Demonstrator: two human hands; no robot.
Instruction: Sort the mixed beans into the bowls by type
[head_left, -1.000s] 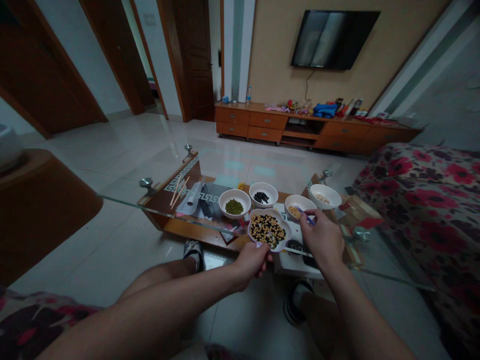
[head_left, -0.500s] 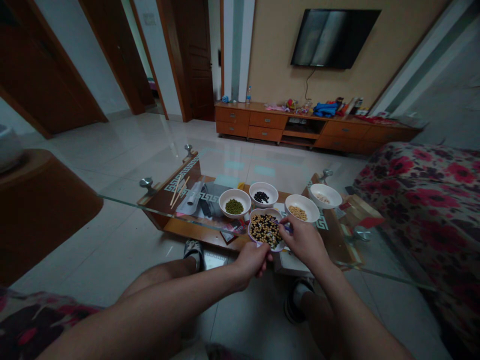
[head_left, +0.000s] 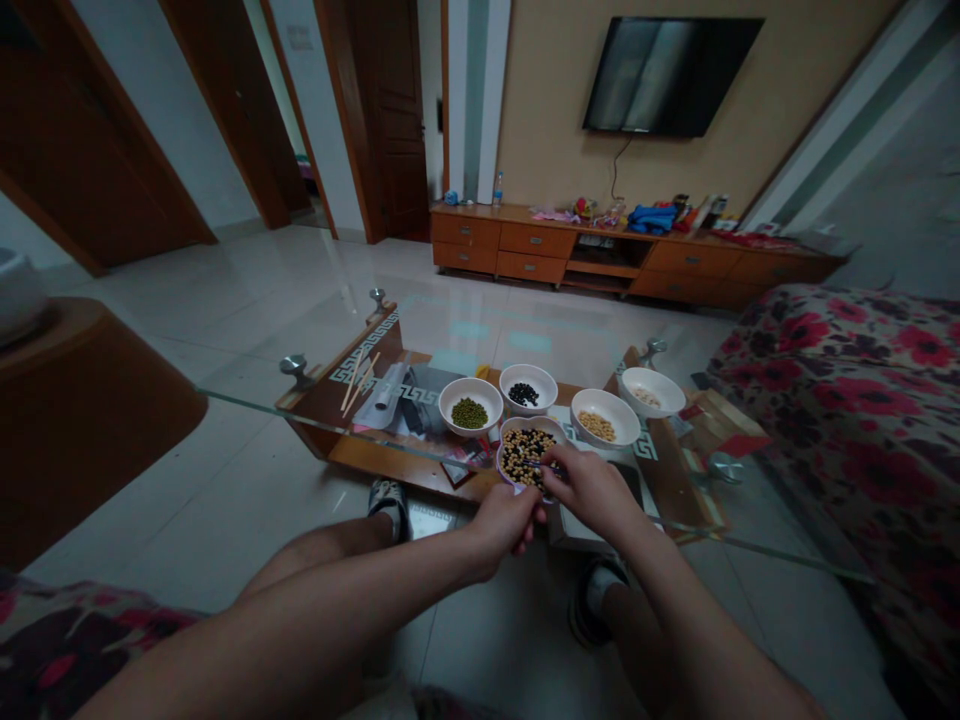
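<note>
A purple-rimmed bowl (head_left: 527, 452) of mixed yellow and black beans sits at the near edge of the glass table. My left hand (head_left: 512, 518) is closed on its near rim. Over its right side, my right hand (head_left: 577, 480) pinches a thin purple tool (head_left: 534, 464), whose tip reaches the beans. Behind stand white bowls: one with green beans (head_left: 470, 413), one with black beans (head_left: 523, 394), one with yellow beans (head_left: 598, 426), and at the far right one (head_left: 646, 396) with a few pale pieces.
Wooden chopsticks (head_left: 361, 382) lie on the left part of the glass table (head_left: 247, 402). Metal knobs (head_left: 725, 468) stick up at its supports. A grey-white box (head_left: 592, 530) is beneath the near edge, and a flowered sofa (head_left: 847, 400) stands at the right.
My right hand has moved left and slightly down over the bean bowl, taking the purple tool with it. My left hand stays at the rim.
</note>
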